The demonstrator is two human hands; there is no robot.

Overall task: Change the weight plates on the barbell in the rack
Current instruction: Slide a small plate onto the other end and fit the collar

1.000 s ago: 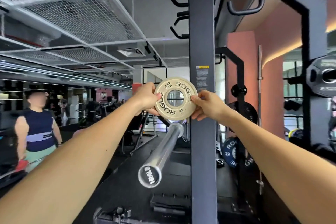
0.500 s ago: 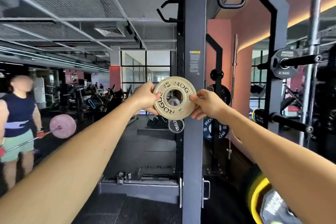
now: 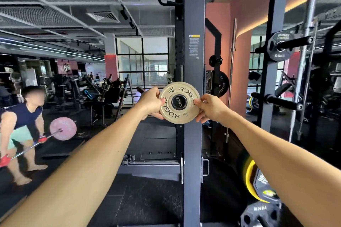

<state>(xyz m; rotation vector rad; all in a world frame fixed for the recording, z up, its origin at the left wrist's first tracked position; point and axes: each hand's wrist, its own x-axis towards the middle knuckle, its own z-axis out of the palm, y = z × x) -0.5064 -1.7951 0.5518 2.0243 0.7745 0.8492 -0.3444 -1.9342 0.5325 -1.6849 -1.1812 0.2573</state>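
Note:
A small tan Rogue weight plate (image 3: 181, 117) is held upright at arm's length in front of the dark rack upright (image 3: 193, 42). My left hand (image 3: 150, 103) pinches its left rim and my right hand (image 3: 212, 109) pinches its right rim. The black end cap of the barbell sleeve (image 3: 179, 102) fills the plate's centre hole, seen end-on. The rest of the barbell is hidden behind the plate and the upright.
A person (image 3: 22, 116) at the left bends over a barbell with a pink plate (image 3: 63, 128). On the right, storage pegs (image 3: 282, 100) stick out, one carrying a black 2.5 kg plate (image 3: 280, 46). A yellow-rimmed plate (image 3: 249, 177) and a black 10 kg plate (image 3: 258, 214) sit at lower right.
The bar, first seen lengthways below the plate, now shows end-on inside the plate's hole. Both hands keep their hold. The person at the left has bent down.

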